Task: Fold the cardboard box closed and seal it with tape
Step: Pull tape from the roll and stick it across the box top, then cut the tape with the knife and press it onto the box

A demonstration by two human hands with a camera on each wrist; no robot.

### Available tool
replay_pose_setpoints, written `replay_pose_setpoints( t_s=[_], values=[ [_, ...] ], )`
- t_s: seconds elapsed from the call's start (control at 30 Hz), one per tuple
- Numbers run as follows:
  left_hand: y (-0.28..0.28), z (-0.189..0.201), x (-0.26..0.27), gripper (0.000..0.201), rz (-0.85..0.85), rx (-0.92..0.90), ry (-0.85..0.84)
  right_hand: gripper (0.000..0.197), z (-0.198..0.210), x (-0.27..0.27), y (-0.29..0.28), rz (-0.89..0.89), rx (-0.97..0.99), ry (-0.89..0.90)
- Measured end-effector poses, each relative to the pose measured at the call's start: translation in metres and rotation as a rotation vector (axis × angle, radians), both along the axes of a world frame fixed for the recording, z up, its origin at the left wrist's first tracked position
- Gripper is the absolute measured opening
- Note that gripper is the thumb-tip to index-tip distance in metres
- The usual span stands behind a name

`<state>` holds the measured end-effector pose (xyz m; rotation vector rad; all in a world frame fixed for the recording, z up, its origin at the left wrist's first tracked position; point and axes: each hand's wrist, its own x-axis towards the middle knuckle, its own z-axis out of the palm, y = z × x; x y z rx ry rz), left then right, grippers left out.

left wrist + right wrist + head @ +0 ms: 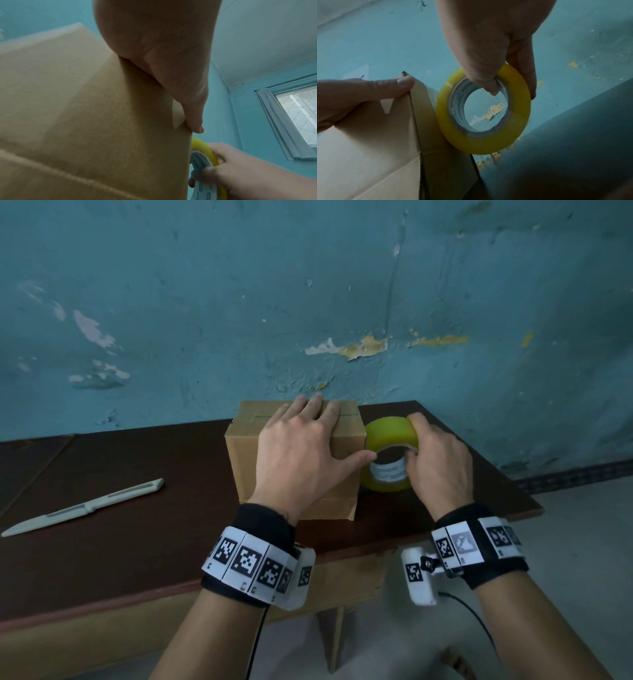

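Note:
A brown cardboard box (246,453) stands on the dark table with its top flaps folded down. My left hand (301,446) lies flat over its top and near right corner, fingers straight, thumb (193,120) pressed along the right edge. In the right wrist view that thumb (388,88) rests by the box's corner. A yellow roll of tape (390,440) stands on edge against the box's right side. My right hand (435,460) grips the roll, thumb through its core (489,86), fingers over the outer rim. The roll (205,151) shows low beside the box (85,121).
A white folded knife (85,508) lies on the dark brown table (137,542) to the left. The table's right edge runs close behind the roll. A peeling blue wall (308,302) stands right behind the box. A window (298,108) shows at the right.

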<state>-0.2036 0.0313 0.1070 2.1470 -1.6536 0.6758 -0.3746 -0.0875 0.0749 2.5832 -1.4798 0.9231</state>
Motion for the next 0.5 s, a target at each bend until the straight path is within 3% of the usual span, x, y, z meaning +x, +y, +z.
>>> replay_pose_setpoints(
  t_s=[0.1, 0.23, 0.3, 0.4, 0.5],
  values=[
    [0.001, 0.0, 0.001, 0.098, -0.004, -0.02, 0.0, 0.045, -0.003, -0.004, 0.001, -0.013, 0.063, 0.0],
    [0.007, 0.003, 0.004, 0.098, 0.01, -0.008, 0.01, 0.029, -0.01, -0.008, 0.003, -0.025, 0.219, -0.016],
    [0.009, 0.004, 0.004, 0.098, 0.021, 0.001, 0.014, 0.038, -0.01, -0.009, 0.004, 0.001, 0.278, -0.054],
    [0.011, 0.003, 0.005, 0.1, -0.008, 0.01, 0.037, 0.067, -0.002, -0.01, 0.008, 0.024, 0.355, -0.093],
    [0.016, 0.007, 0.018, 0.087, -0.187, -0.115, 0.282, 0.083, 0.007, -0.01, 0.009, 0.048, 0.394, -0.138]
  ],
)
